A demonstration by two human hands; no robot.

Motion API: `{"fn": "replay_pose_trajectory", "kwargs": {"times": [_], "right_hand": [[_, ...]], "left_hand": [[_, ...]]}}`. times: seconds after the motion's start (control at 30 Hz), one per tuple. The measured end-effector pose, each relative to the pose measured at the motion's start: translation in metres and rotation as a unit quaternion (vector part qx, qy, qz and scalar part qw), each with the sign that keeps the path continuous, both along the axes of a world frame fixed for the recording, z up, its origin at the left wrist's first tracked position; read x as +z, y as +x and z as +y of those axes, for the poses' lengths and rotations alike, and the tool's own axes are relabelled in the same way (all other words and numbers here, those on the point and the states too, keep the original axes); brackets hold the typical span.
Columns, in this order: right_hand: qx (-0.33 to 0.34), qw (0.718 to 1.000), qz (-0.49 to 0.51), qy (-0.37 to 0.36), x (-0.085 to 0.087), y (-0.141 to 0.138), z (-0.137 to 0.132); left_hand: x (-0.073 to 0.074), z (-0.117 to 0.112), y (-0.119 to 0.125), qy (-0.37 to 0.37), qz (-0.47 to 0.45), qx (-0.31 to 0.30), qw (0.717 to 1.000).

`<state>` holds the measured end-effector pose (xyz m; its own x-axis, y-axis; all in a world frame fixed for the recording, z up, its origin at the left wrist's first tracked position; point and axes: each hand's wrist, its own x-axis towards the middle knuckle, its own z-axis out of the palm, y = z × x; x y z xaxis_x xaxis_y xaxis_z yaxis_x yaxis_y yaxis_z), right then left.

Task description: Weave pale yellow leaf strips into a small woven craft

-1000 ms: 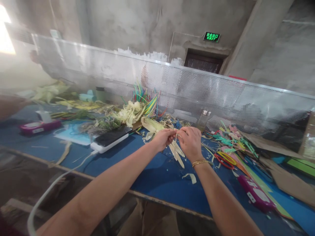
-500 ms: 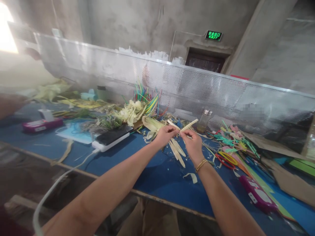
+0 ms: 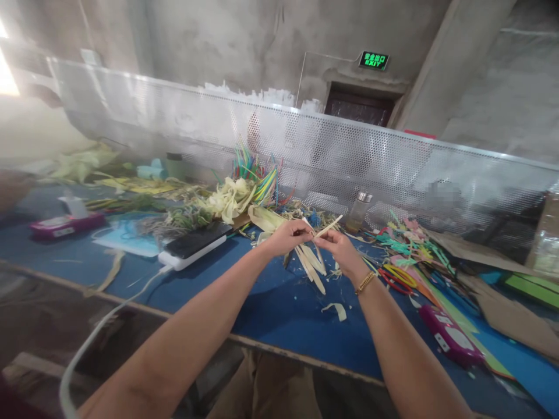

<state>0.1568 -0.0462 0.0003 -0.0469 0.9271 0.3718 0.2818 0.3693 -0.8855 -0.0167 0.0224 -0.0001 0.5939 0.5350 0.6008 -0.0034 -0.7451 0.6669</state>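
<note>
Both hands meet above the blue tabletop [image 3: 279, 314], pinching pale corn husk strips [image 3: 311, 266] between thumbs and fingers. My left hand [image 3: 289, 237] is closed at the crossing of the strips. From the other side my right hand [image 3: 344, 251] is closed too, its fingertips almost touching the left ones. One strip sticks up to the right above the right fingers, and several hang down between the hands. The exact grip point is hidden by the fingertips. Behind my left hand lies a wider corn husk [image 3: 262, 219]. A small husk scrap [image 3: 337, 311] rests on the table below the hands.
To the left are a phone [image 3: 198, 240] on a white power bank with a cable, and a heap of husks [image 3: 231, 199]. At right lie yellow-handled scissors [image 3: 400, 276] and a purple device [image 3: 450, 336]. A glass bottle [image 3: 358, 212] stands before the perforated metal screen [image 3: 393, 157].
The strip between my hands has turned; its left upper end is now less visible. My right wrist has shifted slightly right, and the whole view has moved a little.
</note>
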Motion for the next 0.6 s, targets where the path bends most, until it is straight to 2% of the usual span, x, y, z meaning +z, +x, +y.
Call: {"fn": "replay_pose_trajectory", "kwargs": {"times": [0.1, 0.23, 0.47, 0.6], "right_hand": [[0.014, 1.000, 0.008, -0.013, 0.000, -0.001, -0.002], [0.002, 0.998, 0.061, -0.013, -0.004, -0.009, -0.001], [-0.040, 0.994, 0.106, 0.004, -0.011, -0.014, 0.005], [-0.056, 0.993, 0.106, 0.008, -0.014, -0.012, 0.009]], "left_hand": [[0.000, 0.001, -0.001, 0.010, 0.005, -0.024, 1.000], [-0.002, -0.002, 0.001, -0.022, 0.008, -0.042, 0.999], [-0.008, 0.000, 0.007, -0.024, 0.026, -0.018, 0.999], [-0.008, -0.003, 0.008, -0.074, 0.005, -0.065, 0.995]]}}
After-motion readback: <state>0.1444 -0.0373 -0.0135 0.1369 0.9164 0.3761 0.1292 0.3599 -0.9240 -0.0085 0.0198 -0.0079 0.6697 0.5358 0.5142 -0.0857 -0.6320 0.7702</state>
